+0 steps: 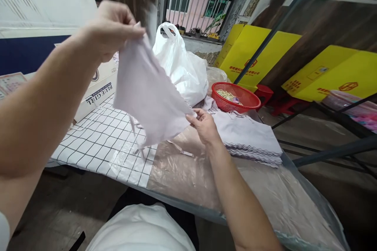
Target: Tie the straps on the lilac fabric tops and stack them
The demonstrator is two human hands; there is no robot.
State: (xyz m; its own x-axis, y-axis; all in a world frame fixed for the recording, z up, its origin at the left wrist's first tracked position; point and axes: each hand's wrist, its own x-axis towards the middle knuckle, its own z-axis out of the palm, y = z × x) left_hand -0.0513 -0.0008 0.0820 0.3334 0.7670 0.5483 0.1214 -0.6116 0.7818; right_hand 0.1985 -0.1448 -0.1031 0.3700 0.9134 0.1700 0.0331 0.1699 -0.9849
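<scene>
The left hand (122,27) is pinching the upper corner of a thin, pale lilac-grey fabric panel (147,90) between thumb and fingers, while the right hand (204,125) is clamping its lower right corner. The panel is hanging slantwise between them above a plastic-covered desk (188,180). A flat stack of pale lilac-grey, wavy-edged fabric pieces (250,133) is lying right of the right hand. Behind it, a round red plastic basket (232,106) is standing near a bulging white plastic bag (188,74).
</scene>
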